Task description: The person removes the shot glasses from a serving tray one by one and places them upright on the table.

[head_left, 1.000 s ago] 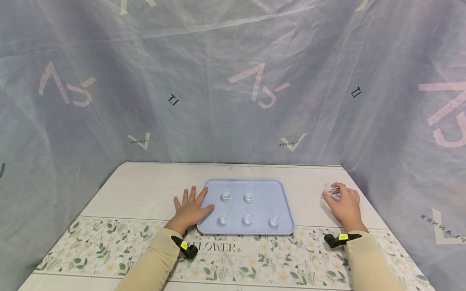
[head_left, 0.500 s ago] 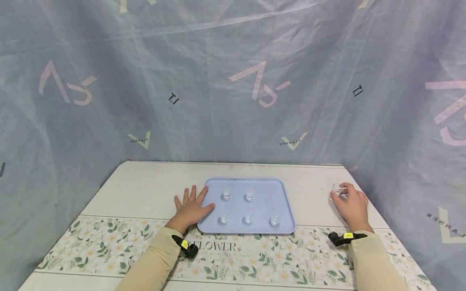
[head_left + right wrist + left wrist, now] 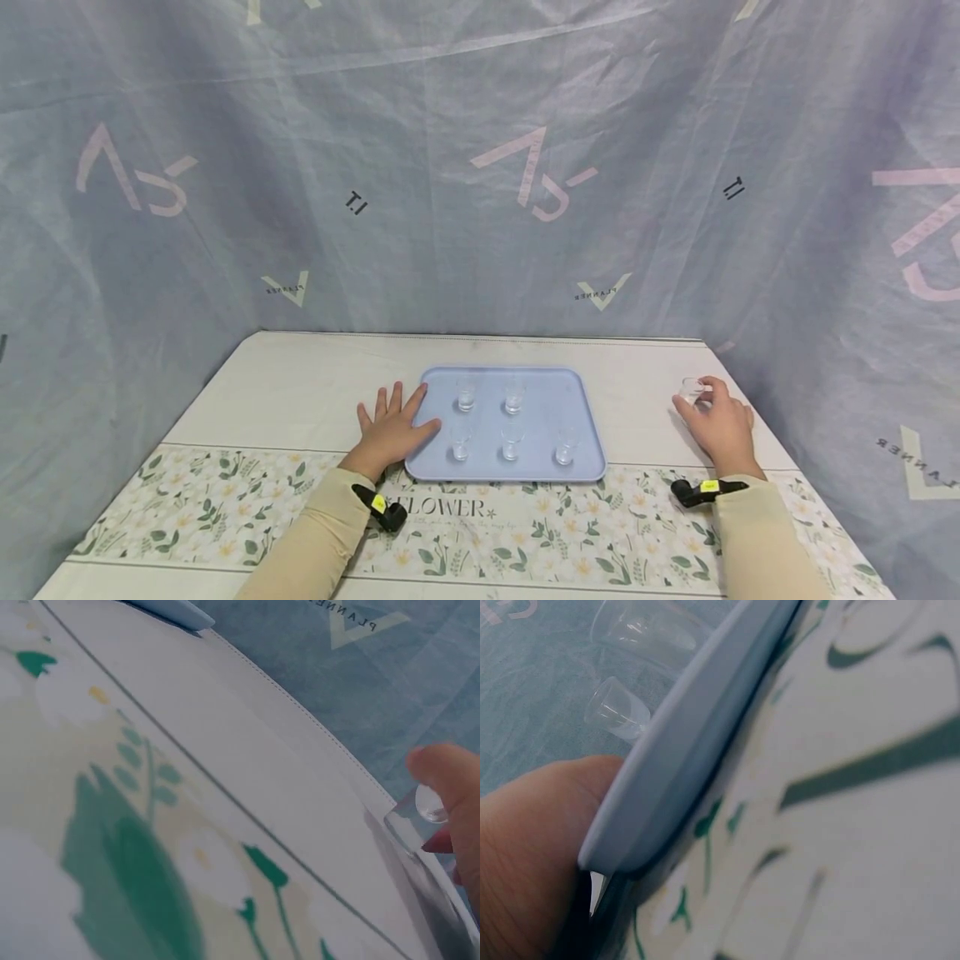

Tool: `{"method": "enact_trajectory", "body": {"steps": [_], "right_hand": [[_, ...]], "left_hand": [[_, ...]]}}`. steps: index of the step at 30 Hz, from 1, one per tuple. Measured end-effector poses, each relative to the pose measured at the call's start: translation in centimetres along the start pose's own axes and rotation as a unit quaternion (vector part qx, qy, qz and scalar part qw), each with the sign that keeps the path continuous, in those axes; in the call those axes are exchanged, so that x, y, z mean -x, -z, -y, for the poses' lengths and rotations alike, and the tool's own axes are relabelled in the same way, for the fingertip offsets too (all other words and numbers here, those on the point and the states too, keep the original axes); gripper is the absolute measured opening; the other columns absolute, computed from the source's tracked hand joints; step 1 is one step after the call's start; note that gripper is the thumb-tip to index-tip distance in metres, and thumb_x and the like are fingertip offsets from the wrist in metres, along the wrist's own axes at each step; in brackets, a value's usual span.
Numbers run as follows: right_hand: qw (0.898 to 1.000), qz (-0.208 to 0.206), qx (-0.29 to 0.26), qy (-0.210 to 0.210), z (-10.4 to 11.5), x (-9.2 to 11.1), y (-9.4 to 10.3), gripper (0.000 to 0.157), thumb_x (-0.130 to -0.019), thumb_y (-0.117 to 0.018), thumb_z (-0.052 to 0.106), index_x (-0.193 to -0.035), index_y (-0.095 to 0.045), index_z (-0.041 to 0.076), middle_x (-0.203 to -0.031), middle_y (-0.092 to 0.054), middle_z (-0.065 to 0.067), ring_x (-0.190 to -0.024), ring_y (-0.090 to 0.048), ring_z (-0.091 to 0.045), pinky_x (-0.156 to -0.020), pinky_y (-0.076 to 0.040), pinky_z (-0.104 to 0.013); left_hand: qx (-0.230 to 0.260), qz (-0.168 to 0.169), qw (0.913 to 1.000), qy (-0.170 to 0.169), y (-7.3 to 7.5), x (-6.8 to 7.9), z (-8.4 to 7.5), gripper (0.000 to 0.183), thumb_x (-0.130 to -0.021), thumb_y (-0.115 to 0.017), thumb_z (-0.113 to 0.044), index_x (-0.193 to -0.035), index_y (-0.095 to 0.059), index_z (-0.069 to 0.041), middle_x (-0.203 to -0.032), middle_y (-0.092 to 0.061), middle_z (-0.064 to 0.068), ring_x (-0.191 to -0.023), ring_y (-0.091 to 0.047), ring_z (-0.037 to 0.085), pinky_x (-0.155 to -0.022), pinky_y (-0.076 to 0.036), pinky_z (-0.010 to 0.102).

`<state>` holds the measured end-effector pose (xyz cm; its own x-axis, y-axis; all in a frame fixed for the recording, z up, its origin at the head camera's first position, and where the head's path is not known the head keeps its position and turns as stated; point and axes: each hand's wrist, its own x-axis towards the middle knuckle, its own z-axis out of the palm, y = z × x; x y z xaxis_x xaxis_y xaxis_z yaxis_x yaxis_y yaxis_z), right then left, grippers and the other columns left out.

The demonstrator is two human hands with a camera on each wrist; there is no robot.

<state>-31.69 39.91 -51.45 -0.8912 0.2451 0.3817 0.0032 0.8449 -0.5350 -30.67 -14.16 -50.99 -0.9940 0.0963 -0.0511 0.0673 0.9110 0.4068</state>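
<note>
My left hand (image 3: 390,435) lies with spread fingers at the left edge of a pale blue tray (image 3: 551,404); its thumb and index finger touch the rim. In the left wrist view the thumb (image 3: 540,825) is beside the tray's rim. Small clear shot glasses stand on the tray, two in the back row, such as this shot glass (image 3: 466,398), and three in the front row. Far to the right, my right hand (image 3: 722,425) pinches another shot glass (image 3: 690,388) between thumb and fingers. The right wrist view shows that glass (image 3: 405,825) partly hidden by the fingers.
A white tablecloth with a floral band (image 3: 315,492) covers the table. Grey-blue fabric curtains (image 3: 420,208) hang along the back and both sides. White cloth (image 3: 637,400) lies between the tray and my right hand.
Holding the shot glass, my right hand has shifted slightly to the right, then a touch back to the left. My left hand and the tray stay in place.
</note>
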Motion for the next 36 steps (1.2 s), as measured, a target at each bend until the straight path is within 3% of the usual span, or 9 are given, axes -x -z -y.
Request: {"method": "enact_trajectory", "body": {"steps": [5,11,15,20,24,31,36], "right_hand": [[0.999,-0.042,-0.014,0.025,0.7,-0.1,-0.1,0.066,-0.092,-0.071,0.036,-0.140,-0.047,-0.002,-0.133,-0.054,-0.033,-0.121,-0.046,-0.055,-0.107,-0.021,-0.065],[0.989,-0.112,-0.060,0.082,2.0,-0.1,-0.4,0.060,-0.086,-0.075,0.025,-0.134,-0.051,-0.002,-0.144,-0.048,-0.027,-0.132,-0.040,-0.048,-0.111,-0.023,-0.060],[0.984,-0.119,-0.091,0.098,3.5,0.0,-0.5,0.056,-0.089,-0.074,0.023,-0.135,-0.052,0.001,-0.149,-0.045,-0.021,-0.140,-0.034,-0.043,-0.116,-0.023,-0.055],[0.979,-0.114,-0.106,0.133,6.0,0.3,-0.7,0.054,-0.089,-0.074,0.020,-0.134,-0.053,0.000,-0.143,-0.050,-0.021,-0.138,-0.038,-0.042,-0.114,-0.028,-0.055],[0.976,-0.091,-0.119,0.156,7.9,1.1,-1.1,0.056,-0.088,-0.074,0.020,-0.136,-0.053,0.000,-0.138,-0.053,-0.023,-0.133,-0.041,-0.044,-0.109,-0.031,-0.059],[0.972,-0.011,-0.146,0.183,10.1,2.7,-2.0,0.059,-0.091,-0.073,0.019,-0.142,-0.050,0.001,-0.136,-0.058,-0.018,-0.132,-0.046,-0.042,-0.108,-0.033,-0.061],[0.963,0.040,-0.166,0.208,11.2,4.1,-2.5,0.063,-0.091,-0.074,0.018,-0.146,-0.046,0.002,-0.135,-0.062,-0.017,-0.132,-0.048,-0.042,-0.108,-0.032,-0.063]], "left_hand": [[-0.001,-0.002,1.0000,0.001,0.0,0.1,0.1,0.081,-0.097,-0.050,-0.062,-0.163,-0.023,-0.023,-0.168,-0.004,0.022,-0.153,0.007,0.047,-0.111,0.014,0.072],[0.003,-0.005,1.0000,-0.004,0.1,0.1,0.2,0.081,-0.097,-0.050,-0.061,-0.163,-0.025,-0.022,-0.167,-0.005,0.024,-0.152,0.006,0.048,-0.110,0.014,0.073],[-0.003,-0.002,1.0000,-0.002,0.1,0.1,0.2,0.080,-0.098,-0.049,-0.062,-0.163,-0.024,-0.024,-0.168,-0.005,0.023,-0.152,0.006,0.047,-0.111,0.013,0.074],[-0.005,-0.003,1.0000,-0.001,0.0,0.1,0.1,0.081,-0.097,-0.049,-0.062,-0.163,-0.023,-0.023,-0.168,-0.004,0.022,-0.153,0.006,0.047,-0.111,0.013,0.073],[0.002,-0.005,1.0000,-0.003,-0.1,-0.1,0.1,0.082,-0.097,-0.049,-0.062,-0.163,-0.023,-0.023,-0.168,-0.003,0.023,-0.152,0.007,0.047,-0.110,0.016,0.072],[0.001,0.002,1.0000,-0.002,-0.9,-0.7,0.8,0.083,-0.097,-0.045,-0.066,-0.164,-0.018,-0.026,-0.168,0.002,0.020,-0.152,0.013,0.045,-0.109,0.019,0.071],[0.001,0.001,1.0000,0.000,-0.4,-0.4,0.4,0.083,-0.097,-0.046,-0.065,-0.164,-0.021,-0.024,-0.168,-0.001,0.021,-0.152,0.010,0.046,-0.110,0.018,0.071]]}}
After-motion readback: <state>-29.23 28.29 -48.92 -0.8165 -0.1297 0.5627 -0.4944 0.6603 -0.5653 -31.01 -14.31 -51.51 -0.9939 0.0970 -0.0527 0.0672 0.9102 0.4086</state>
